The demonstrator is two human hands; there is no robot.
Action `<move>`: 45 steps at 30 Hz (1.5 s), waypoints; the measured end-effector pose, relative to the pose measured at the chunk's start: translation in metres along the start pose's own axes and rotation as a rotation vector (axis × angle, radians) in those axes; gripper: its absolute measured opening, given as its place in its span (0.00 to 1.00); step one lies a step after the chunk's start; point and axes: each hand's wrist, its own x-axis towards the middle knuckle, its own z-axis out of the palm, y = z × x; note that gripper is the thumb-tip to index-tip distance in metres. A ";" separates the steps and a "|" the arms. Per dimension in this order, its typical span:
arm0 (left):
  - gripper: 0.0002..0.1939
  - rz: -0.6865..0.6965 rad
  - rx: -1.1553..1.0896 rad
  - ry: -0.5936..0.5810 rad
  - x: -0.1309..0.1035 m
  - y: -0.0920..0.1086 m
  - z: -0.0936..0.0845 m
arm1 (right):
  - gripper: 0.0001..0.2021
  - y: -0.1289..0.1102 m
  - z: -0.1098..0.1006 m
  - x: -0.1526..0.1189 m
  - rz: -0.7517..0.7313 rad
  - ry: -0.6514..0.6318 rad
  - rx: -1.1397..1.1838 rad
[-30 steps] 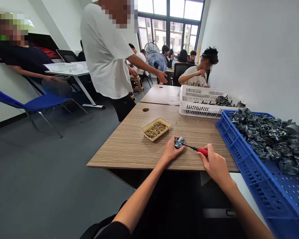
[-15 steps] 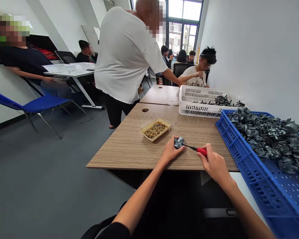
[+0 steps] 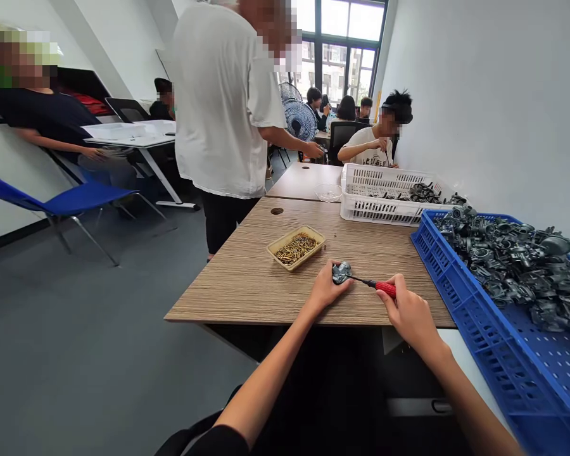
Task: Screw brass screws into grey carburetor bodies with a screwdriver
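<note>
My left hand point(image 3: 327, 288) grips a small grey metal part point(image 3: 341, 272) and holds it down on the wooden table point(image 3: 247, 278). My right hand point(image 3: 408, 310) is closed around the red handle of a screwdriver point(image 3: 384, 289), whose thin shaft runs left with its tip on the metal part. A shallow beige tray of brass screws point(image 3: 296, 247) lies just beyond my left hand.
A blue crate point(image 3: 494, 329) heaped with grey metal parts sits at my right, a white crate point(image 3: 384, 193) with a few parts behind it. A person in a white shirt point(image 3: 223, 107) stands at the table's far left corner; another sits beyond the white crate. A blue chair point(image 3: 71, 199) stands left.
My hands, the part and the screwdriver have stayed put. The standing person in the white shirt leaned toward the white crate, then drew back and stood more upright.
</note>
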 end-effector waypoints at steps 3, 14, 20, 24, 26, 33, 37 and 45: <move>0.22 -0.006 0.003 -0.004 0.000 0.001 0.000 | 0.11 0.001 0.000 0.000 0.004 0.003 0.005; 0.21 -0.013 0.003 -0.004 -0.001 0.004 -0.002 | 0.08 -0.003 -0.005 -0.002 -0.087 -0.002 0.042; 0.21 -0.015 0.007 0.000 -0.001 0.003 -0.002 | 0.10 -0.002 -0.003 0.000 -0.028 0.004 -0.029; 0.21 -0.018 0.012 -0.002 0.000 0.003 -0.002 | 0.08 -0.001 -0.004 -0.003 -0.121 0.008 0.055; 0.21 -0.018 0.014 -0.002 0.000 0.003 -0.002 | 0.06 -0.002 -0.004 -0.004 -0.116 0.019 0.036; 0.20 -0.003 -0.001 0.001 -0.001 0.003 -0.002 | 0.09 0.000 -0.002 0.000 -0.021 0.037 -0.062; 0.20 -0.008 0.000 0.002 -0.001 0.004 -0.002 | 0.08 0.002 -0.004 -0.001 -0.101 0.012 0.028; 0.21 -0.018 0.005 -0.002 0.000 0.002 -0.001 | 0.09 -0.003 -0.004 0.000 0.007 0.013 -0.071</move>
